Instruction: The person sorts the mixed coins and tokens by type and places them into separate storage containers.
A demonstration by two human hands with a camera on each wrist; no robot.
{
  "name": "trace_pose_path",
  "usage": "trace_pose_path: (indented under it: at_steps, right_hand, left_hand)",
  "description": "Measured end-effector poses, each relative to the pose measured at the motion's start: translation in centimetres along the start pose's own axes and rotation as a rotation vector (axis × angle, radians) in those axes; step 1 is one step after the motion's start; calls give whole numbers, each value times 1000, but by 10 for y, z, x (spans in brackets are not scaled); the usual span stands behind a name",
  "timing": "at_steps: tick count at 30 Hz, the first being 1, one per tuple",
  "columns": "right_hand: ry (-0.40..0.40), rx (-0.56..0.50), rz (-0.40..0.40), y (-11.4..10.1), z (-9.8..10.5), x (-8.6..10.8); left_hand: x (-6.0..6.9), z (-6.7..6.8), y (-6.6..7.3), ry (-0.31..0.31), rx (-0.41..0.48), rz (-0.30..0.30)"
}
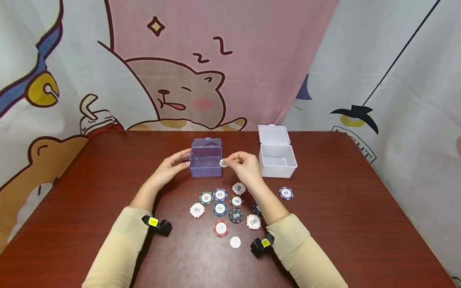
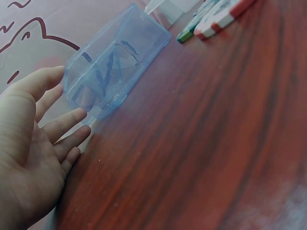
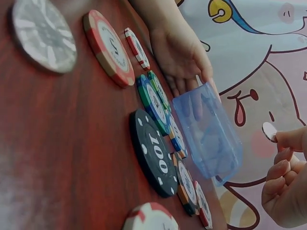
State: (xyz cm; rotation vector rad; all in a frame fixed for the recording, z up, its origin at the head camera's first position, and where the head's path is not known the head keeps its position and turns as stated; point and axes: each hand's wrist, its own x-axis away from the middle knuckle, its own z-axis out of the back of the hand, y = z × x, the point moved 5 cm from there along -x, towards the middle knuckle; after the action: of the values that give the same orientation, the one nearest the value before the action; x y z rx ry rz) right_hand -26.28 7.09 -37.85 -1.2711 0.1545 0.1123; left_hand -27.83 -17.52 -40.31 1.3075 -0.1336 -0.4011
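1. Blue box (image 1: 205, 172): upright on the table (image 1: 360, 200), lid (image 1: 207, 142) raised at its back. I judge a steady box essential to good work. Streaks in its clear walls prevent me from confirming any contents over the feed.
2. Left hand (image 1: 169, 165): fingers extended at the blue box's left side, not wrapped round it. Light pressure advised; a hard push could slide the box. Which fingertips bear on the wall I cannot verify.
3. Right hand (image 1: 247, 167): pinching, just right of the blue box. I advise a raised wrist, knuckles clear of the rim.
4. Dark chip (image 1: 256, 209): on the blue box's near side, off to its right; partly covered by the right forearm (image 1: 274, 208), face unreadable.
5. Silvery disc (image 1: 223, 163): pinched by its edge, by the blue box's right rim. Shallow, firm grip recommended. Markings illegible; clearance from the rim uncertain.
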Motion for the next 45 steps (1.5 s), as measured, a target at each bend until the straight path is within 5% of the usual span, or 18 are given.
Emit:
trace_pose_path:
  at_steps: [19, 34, 45]
  right_hand:
    - [30, -63, -110, 13, -23, -31]
    - [1, -45, -95, 20, -40, -35]
    - [41, -10, -13, 24, -40, -32]
  left_hand:
    - [0, 0, -1, 12, -8, 37]
    - [0, 0, 1, 23, -20, 33]
    - [0, 0, 1, 17, -24, 20]
